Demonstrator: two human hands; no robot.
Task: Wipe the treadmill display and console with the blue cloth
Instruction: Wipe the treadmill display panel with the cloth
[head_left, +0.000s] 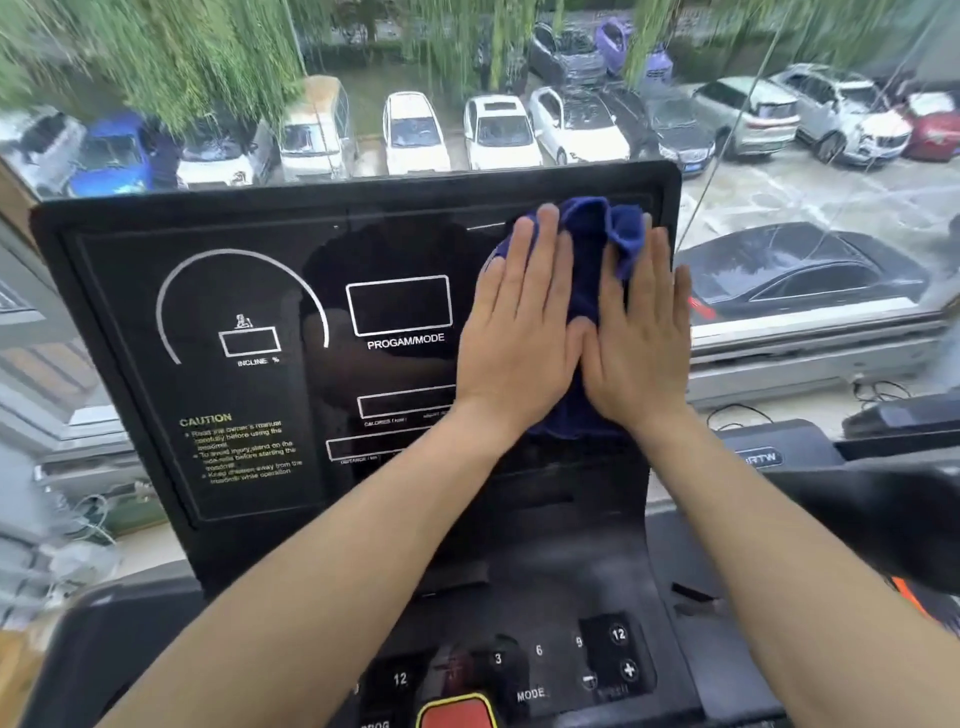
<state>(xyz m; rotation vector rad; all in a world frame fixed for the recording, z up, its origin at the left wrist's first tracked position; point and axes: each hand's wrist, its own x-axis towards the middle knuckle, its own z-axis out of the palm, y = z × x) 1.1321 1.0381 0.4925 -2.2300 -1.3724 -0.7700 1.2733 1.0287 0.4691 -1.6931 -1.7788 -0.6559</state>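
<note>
Two flat, open hands, the left hand (519, 332) and the right hand (641, 338), are pressed side by side on the blue cloth (592, 249), which is pinned rather than gripped against the upper right of the treadmill display (260, 322). The unwiped glass is judged to lie leftward, nearer the left hand. The console (540, 660) sits below, towards the person. Beyond the window (831, 182), parked cars (498, 132) are seen.

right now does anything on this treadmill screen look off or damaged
No damage shows. One oddity: the label under the centre box on the display reads "PROGAM/MODE", missing an R. Otherwise both hands, left hand and right hand, press the blue cloth flat on the display's right side.
</note>
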